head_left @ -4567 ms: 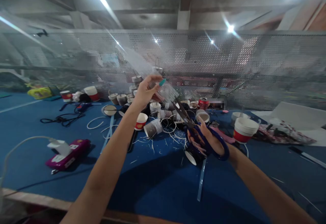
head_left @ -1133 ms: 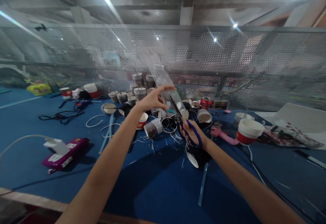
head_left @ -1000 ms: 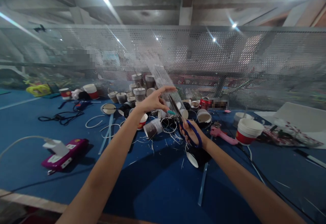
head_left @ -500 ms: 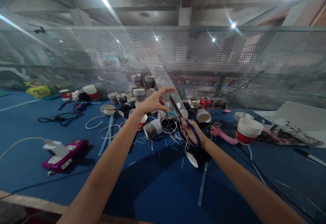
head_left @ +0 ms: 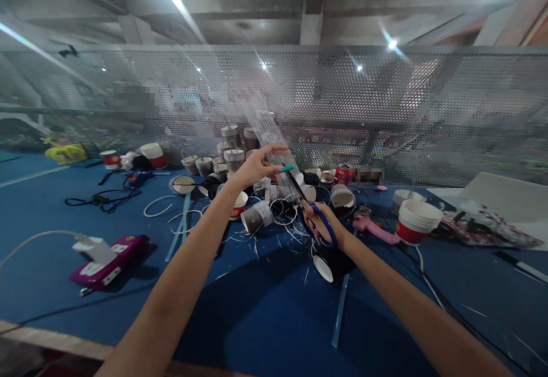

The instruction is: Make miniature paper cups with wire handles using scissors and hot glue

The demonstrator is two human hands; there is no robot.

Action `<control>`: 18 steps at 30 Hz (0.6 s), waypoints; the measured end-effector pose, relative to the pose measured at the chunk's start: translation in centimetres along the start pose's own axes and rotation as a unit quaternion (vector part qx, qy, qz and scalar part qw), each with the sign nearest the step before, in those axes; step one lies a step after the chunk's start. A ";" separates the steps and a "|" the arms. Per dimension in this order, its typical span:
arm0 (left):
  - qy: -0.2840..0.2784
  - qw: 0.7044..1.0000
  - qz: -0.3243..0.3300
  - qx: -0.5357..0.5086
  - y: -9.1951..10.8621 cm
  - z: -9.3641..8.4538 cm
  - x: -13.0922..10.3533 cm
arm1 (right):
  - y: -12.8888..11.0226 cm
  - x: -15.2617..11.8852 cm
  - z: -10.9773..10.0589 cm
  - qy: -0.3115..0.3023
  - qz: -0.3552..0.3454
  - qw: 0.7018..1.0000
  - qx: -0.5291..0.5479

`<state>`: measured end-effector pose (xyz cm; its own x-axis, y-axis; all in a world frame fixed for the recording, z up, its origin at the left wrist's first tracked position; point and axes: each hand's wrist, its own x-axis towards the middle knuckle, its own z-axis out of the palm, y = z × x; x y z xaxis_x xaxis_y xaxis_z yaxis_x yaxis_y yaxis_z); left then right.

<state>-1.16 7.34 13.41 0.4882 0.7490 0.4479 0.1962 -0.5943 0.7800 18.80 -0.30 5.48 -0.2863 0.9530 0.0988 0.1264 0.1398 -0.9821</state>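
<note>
My left hand [head_left: 257, 167] is closed on a long clear plastic packet [head_left: 270, 128] with lengthwise lines, its fingers stretched across and the thumb below. A small teal piece [head_left: 286, 168] shows at the thumb tip. In my right hand [head_left: 319, 224] are scissors [head_left: 327, 225] with blue handles. Their dark blades point up and left, beside the packet's lower part; whether they touch it I cannot tell. Below my hands lie a tipped grey-brown cup [head_left: 256, 218], white cord loops [head_left: 283, 208] and scattered fine clippings.
Small grey pots [head_left: 234, 160] are heaped behind the left hand. At right are a pink glue gun [head_left: 377, 228], stacked paper cups [head_left: 417, 220] and a red can [head_left: 342, 175]. A purple power strip [head_left: 109, 261] lies left. A perforated metal screen [head_left: 192, 88] stands behind the table.
My left thumb and the teal piece at its tip have moved up, closer to the fingers. The left hand has shifted slightly left. My right hand and the scissors have hardly moved.
</note>
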 end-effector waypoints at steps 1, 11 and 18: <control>0.013 1.000 0.003 0.007 -0.1 -0.1 0.0 | 0.0 0.0 0.0 -0.001 0.002 1.000 -0.002; -0.035 0.999 0.000 0.018 0.1 0.5 -0.2 | -0.1 -0.2 -0.6 -0.024 0.030 0.999 0.009; -0.038 0.999 -0.008 -0.005 0.1 1.8 0.0 | 0.4 0.2 -0.7 -0.015 0.032 0.999 0.031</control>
<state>0.33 6.74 12.67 0.5479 0.7336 0.4020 0.1966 -0.5800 0.7905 19.48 0.17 5.18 -0.3079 0.9509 0.0312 0.0864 0.0606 -0.9944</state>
